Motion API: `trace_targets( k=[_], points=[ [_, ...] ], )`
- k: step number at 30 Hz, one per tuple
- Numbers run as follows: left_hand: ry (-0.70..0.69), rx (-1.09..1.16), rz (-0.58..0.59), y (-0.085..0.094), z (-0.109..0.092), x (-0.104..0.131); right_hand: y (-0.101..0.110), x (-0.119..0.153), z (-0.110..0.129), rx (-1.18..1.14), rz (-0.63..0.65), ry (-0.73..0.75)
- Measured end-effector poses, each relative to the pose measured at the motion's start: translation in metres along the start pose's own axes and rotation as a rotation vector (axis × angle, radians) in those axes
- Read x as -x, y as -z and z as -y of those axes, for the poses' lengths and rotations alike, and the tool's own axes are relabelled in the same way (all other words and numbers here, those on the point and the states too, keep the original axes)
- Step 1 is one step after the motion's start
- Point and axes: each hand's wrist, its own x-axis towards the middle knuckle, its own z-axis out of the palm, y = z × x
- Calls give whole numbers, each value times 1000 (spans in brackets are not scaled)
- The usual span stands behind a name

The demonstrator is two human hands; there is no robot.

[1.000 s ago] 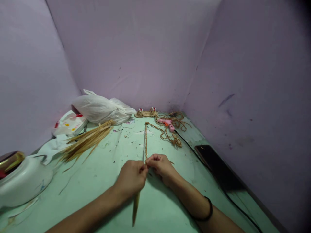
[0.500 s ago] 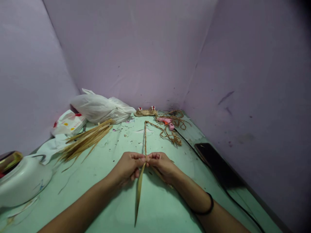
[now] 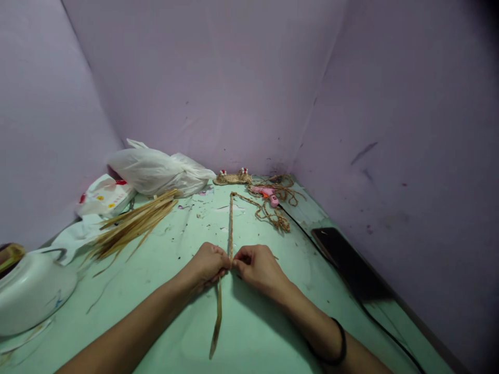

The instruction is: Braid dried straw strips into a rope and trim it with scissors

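Observation:
A thin twisted straw cord [image 3: 231, 223] runs straight from a bend on the table down to my hands. My left hand [image 3: 210, 264] is closed, its fingertips pinching the near end of this cord. A flat dry leaf strip [image 3: 218, 317] hangs out below the left fingers toward me. My right hand [image 3: 262, 267] lies just beside, thumb and forefinger pinched together at the same end of the cord, touching or nearly touching the left fingertips. What exactly lies between the right fingertips is too small to make out clearly. The cord's far part trails right into a loose tangle [image 3: 278, 222].
Dry leaf strips [image 3: 136, 228] lie at left, near a white plastic bag [image 3: 156, 169] and a tissue pack [image 3: 107, 197]. A white pot-like container [image 3: 35, 291] stands front left. A pink glue gun [image 3: 268, 195], its black cable [image 3: 300, 228] and a phone [image 3: 351, 262] are at right.
Both hands have shifted slightly down toward me at the cord's end. The right hand has turned more palm-down, and the strip beneath it no longer shows. The left strip now hangs bent.

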Motion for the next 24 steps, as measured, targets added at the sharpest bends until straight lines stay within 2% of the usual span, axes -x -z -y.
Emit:
trace_targets(
  k=[3,5,8,12,15,17,21,22,24],
  points=[
    [-21,1,-33,-4,0,1,8,8,11,128,-35,-103],
    [-25,16,-56,-5,0,1,9,13,15,169,-16,-103],
    [-31,60,-49,-4,-1,1,2,19,17,217,24,18],
    [-54,98,71,5,3,1,-10,25,16,308,16,189],
    [-72,138,102,9,6,0,-10,27,17,300,43,233],
    [-67,165,88,9,6,-1,-5,25,17,262,42,166],
    [-71,197,89,6,5,0,6,13,15,37,-188,-49],
    [-73,197,96,6,4,0,7,9,14,-87,-193,-105],
    [-79,196,109,6,4,1,7,3,15,-401,-55,-253]
  ],
)
